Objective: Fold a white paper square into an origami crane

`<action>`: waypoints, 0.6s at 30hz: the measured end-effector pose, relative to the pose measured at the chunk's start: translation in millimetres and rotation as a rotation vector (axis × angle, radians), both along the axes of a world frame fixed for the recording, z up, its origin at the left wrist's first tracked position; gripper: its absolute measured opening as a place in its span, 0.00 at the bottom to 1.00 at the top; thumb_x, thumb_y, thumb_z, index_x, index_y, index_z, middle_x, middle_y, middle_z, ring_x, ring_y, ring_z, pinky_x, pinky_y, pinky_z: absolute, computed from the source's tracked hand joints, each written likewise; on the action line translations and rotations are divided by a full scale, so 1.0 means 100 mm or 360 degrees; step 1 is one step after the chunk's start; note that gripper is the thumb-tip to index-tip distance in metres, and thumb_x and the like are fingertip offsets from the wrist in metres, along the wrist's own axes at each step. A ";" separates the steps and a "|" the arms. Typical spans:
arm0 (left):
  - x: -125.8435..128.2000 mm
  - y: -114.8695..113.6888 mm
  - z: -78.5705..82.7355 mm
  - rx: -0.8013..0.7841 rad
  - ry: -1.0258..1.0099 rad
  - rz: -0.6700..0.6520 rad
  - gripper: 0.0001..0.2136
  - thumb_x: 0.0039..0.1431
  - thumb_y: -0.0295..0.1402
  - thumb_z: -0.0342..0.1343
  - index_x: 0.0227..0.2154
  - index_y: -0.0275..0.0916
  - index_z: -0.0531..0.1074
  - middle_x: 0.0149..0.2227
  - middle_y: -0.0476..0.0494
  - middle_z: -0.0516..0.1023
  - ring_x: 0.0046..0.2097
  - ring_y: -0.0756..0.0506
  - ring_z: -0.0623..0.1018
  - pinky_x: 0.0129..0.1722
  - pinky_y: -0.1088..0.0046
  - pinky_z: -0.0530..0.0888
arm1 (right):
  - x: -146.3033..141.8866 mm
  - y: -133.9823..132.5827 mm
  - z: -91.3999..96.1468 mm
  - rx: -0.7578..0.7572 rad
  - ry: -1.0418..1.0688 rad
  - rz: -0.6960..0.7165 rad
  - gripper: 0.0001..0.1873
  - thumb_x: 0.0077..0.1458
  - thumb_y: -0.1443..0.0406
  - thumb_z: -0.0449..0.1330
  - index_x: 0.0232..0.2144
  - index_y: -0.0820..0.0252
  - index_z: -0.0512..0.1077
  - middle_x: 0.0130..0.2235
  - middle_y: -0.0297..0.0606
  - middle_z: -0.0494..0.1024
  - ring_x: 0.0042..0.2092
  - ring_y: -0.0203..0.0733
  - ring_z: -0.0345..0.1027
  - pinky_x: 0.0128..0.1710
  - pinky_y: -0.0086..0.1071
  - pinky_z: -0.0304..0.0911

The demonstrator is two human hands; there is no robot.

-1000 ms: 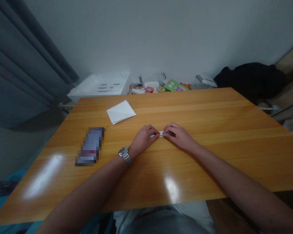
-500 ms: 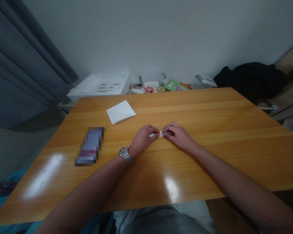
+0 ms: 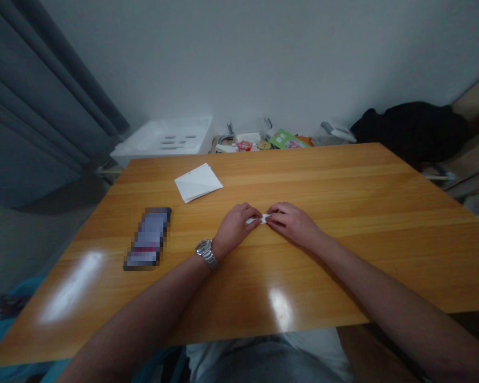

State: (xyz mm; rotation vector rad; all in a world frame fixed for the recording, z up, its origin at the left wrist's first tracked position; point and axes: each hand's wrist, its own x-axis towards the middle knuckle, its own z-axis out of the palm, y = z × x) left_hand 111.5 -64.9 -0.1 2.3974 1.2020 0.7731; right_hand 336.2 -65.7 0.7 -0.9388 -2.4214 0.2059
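A small piece of white paper [image 3: 264, 218] lies low over the middle of the table, between my two hands. My left hand [image 3: 239, 223], with a metal watch [image 3: 206, 252] at its wrist, pinches the paper's left part between thumb and fingers. From the other side my right hand [image 3: 289, 219] is closed on its right end. Most of the paper is covered by my fingers, so its folds cannot be made out. Farther back and to the left rests a small stack of white paper sheets [image 3: 198, 183].
A blurred-out phone [image 3: 148, 238] lies left of my hands on the wooden table [image 3: 343, 186]. Beyond the far edge stand a white plastic tray [image 3: 163, 130], a green booklet [image 3: 288, 139] and small packets. Black cloth [image 3: 411, 130] is heaped at the back right.
My right fingers have shifted slightly on the paper and lie flatter against its end. My left hand keeps its hold almost unmoved.
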 end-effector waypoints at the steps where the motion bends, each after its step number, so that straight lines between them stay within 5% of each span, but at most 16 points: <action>1: 0.00 0.00 0.01 0.0018 0.0019 -0.0004 0.07 0.66 0.35 0.56 0.40 0.41 0.77 0.40 0.45 0.76 0.44 0.44 0.74 0.46 0.67 0.71 | 0.00 -0.01 0.01 0.0009 -0.0028 -0.0004 0.09 0.65 0.66 0.57 0.38 0.57 0.79 0.43 0.44 0.78 0.45 0.46 0.70 0.46 0.40 0.67; 11: -0.02 -0.07 0.10 0.0383 0.0521 -0.0126 0.11 0.70 0.35 0.49 0.45 0.42 0.76 0.47 0.42 0.76 0.47 0.43 0.74 0.48 0.63 0.70 | 0.07 -0.04 0.05 -0.0020 -0.0059 0.0053 0.11 0.65 0.66 0.57 0.44 0.56 0.79 0.49 0.46 0.78 0.50 0.48 0.73 0.51 0.45 0.69; 18: -0.01 -0.13 0.16 0.0421 0.0754 -0.0198 0.11 0.71 0.32 0.48 0.48 0.37 0.73 0.46 0.39 0.77 0.46 0.42 0.75 0.47 0.64 0.70 | 0.15 -0.03 0.04 -0.0093 -0.0085 0.0124 0.14 0.65 0.65 0.56 0.50 0.53 0.77 0.52 0.43 0.79 0.53 0.48 0.74 0.53 0.45 0.70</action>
